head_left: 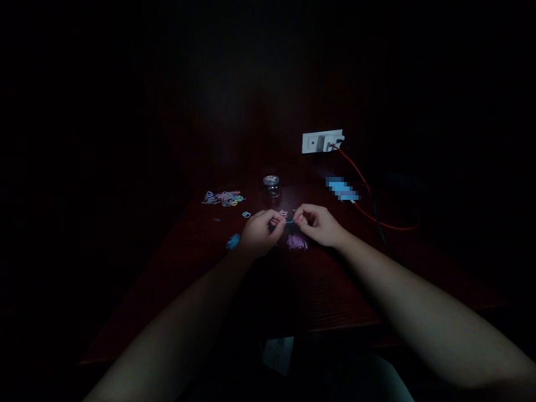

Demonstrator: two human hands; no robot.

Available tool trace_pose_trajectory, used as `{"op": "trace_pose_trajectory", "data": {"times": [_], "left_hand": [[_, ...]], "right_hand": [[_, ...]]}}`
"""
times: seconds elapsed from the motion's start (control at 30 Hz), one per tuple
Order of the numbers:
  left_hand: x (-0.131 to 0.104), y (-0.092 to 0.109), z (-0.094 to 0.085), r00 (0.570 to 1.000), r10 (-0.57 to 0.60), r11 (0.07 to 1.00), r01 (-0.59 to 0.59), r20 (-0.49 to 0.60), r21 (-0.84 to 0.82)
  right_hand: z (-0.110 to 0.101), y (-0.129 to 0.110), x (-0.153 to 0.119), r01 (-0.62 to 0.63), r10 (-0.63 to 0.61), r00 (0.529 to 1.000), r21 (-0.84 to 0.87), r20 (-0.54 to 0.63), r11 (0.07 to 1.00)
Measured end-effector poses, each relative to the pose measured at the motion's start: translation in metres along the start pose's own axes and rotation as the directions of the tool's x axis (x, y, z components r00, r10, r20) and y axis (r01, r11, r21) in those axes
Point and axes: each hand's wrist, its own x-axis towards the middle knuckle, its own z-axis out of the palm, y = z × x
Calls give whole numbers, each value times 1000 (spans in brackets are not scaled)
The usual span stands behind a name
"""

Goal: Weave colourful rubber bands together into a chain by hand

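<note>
My left hand and my right hand face each other over the dark table, each with thumb and fingertips pinched. A thin blue-green rubber band spans the small gap, one end at each pinch. Just behind it lie a few pink bands. A heap of purple rubber bands rests on the table below the gap. Partly behind my left hand is a blue heap of bands. A pair of light blue bands lies to its upper left.
A mixed heap of coloured bands lies at the back left, with a clear lidded jar to its right. A red cable runs from the wall socket to a blurred blue object. Surroundings are very dark.
</note>
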Motion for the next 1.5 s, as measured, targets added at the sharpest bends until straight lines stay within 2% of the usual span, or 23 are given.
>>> {"op": "trace_pose_trajectory", "data": {"times": [0.57,0.83,1.13,1.3,1.5], "left_hand": [[-1,2,0,1000,19,1000,-19,20,4],[0,3,0,1000,18,1000,-18,26,15],[-1,2,0,999,30,999,-30,36,12],[-1,4,0,999,19,999,-20,37,25],[1,9,-5,999,19,1000,-18,-32,24]], "right_hand": [[0,1,0,35,-34,999,-45,5,998],[2,4,0,-2,2,1000,-22,26,1000],[2,6,0,10,-9,1000,-118,9,993],[-6,10,3,41,-55,996,-199,-64,979],[-22,11,6,53,-86,958,-126,-274,991]]}}
